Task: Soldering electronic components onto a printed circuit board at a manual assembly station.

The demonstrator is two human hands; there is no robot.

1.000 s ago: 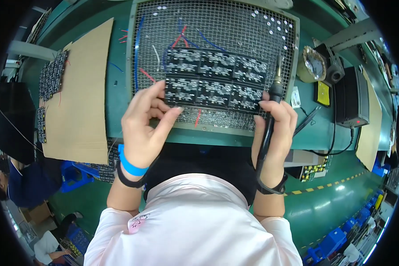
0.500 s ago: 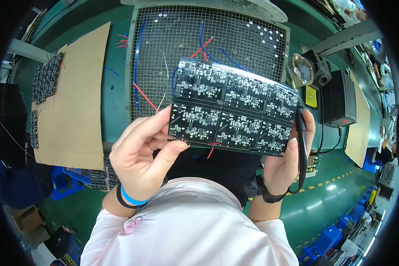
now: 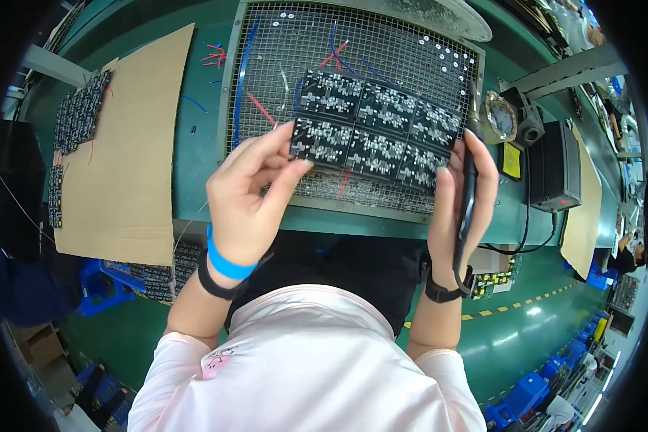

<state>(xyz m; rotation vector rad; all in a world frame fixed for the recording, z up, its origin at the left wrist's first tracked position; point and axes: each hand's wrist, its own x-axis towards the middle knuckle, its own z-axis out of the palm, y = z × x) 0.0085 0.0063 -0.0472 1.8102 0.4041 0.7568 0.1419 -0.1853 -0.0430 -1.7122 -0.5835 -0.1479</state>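
Between my hands is a black circuit board panel (image 3: 378, 128), divided into several sections crowded with small silvery parts. My left hand (image 3: 255, 176) pinches its left edge between thumb and fingers. The right edge is gripped by my right hand (image 3: 468, 194), which also has a soldering iron (image 3: 470, 173) lying along the fingers, its tip pointing away from me and its cable trailing by the wrist. Beneath the panel lies a wire-mesh tray (image 3: 266, 61) in a metal frame. Blue wire (image 3: 245, 68) and red wire (image 3: 262, 109) pieces rest on the mesh.
A cardboard sheet (image 3: 140, 165) lies on the green bench at left, with a stack of circuit boards (image 3: 81, 115) on it. At right stand a black box with a red light (image 3: 554, 165), a yellow sponge (image 3: 510, 160) and a foil-lined dish (image 3: 498, 117).
Both hands have carried the circuit board panel away from my body, lower over the mesh tray. The panel now looks smaller and flatter. The soldering iron has stayed in my right hand.
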